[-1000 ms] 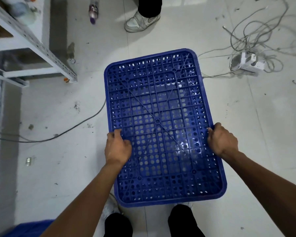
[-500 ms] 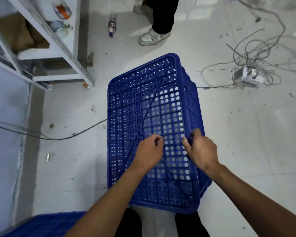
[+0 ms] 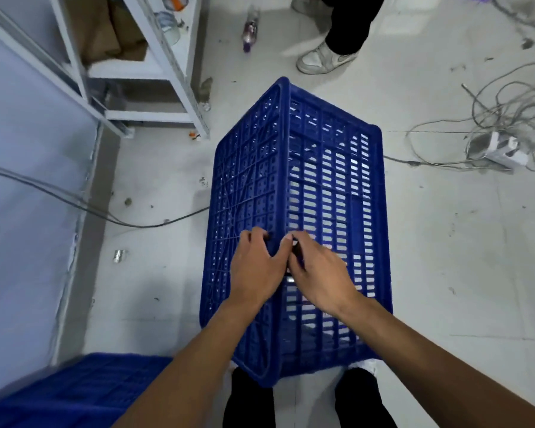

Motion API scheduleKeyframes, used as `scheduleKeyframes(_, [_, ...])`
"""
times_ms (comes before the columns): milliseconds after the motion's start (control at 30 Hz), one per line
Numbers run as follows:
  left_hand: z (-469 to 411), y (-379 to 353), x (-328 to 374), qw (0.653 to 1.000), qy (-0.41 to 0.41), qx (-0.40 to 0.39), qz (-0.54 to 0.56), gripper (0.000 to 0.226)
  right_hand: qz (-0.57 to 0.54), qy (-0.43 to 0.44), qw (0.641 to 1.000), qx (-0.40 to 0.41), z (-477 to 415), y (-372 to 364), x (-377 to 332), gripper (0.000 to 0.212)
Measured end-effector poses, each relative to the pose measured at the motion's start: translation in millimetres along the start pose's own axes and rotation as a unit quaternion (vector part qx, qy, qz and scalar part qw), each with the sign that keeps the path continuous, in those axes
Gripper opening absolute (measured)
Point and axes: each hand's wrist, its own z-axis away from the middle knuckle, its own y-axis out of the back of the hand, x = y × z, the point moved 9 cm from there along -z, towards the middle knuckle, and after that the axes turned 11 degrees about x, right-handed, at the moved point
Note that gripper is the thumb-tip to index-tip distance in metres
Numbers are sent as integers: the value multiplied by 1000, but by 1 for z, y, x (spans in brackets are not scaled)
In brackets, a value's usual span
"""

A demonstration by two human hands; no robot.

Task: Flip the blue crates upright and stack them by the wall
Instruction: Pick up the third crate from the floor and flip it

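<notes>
A large blue perforated plastic crate (image 3: 331, 186) stands tipped on its side on the floor in front of me. Its gridded bottom faces left and a slotted long wall faces up and right. My left hand (image 3: 255, 270) lies on the bottom face at the upper edge. My right hand (image 3: 320, 274) rests on the slotted wall just beside it, fingers curled into the slots. Both hands grip the crate along that edge. A second blue crate (image 3: 74, 393) shows at the lower left, partly cut off by the frame.
A pale wall (image 3: 22, 196) runs down the left. A grey metal shelf rack (image 3: 167, 72) stands at the upper left. A cable (image 3: 149, 223) crosses the floor. A power strip with tangled wires (image 3: 501, 149) lies right. Another person's shoe (image 3: 325, 58) and a bottle (image 3: 249, 34) are ahead.
The crate has rotated from bottom-up flat to standing on its side. Both hands moved from the crate's two long edges to meet at the raised edge.
</notes>
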Motion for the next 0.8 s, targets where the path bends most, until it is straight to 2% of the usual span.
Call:
scheduleKeyframes(133, [-19,33,-46,997,17,39,-69,54,-1,-16,1000,1,-9,-22,-14,42])
scheduleKeyframes(233, [-39,54,-88,992,51,46,-103,43,-1,-86,993,79,-16,-15,9,35])
scheduleKeyframes(367, [-63,63,-147,988,96,-5,-122,33,43,-203,968,142,-16,-7,66,45])
scheduleKeyframes(467, [-73,63,-178,982,130,-10,-134,30,73,-260,960,76,-9,-30,99,55])
scheduleKeyframes(567, [-75,61,-191,979,136,-1,-150,28,-9,-336,942,-19,2,-66,114,59])
scheduleKeyframes(667, [-76,60,-197,977,146,12,-153,30,-123,-399,908,20,6,-79,116,60])
scheduleKeyframes(800, [-82,60,-195,975,151,19,-159,38,-172,-448,873,89,6,-81,119,57])
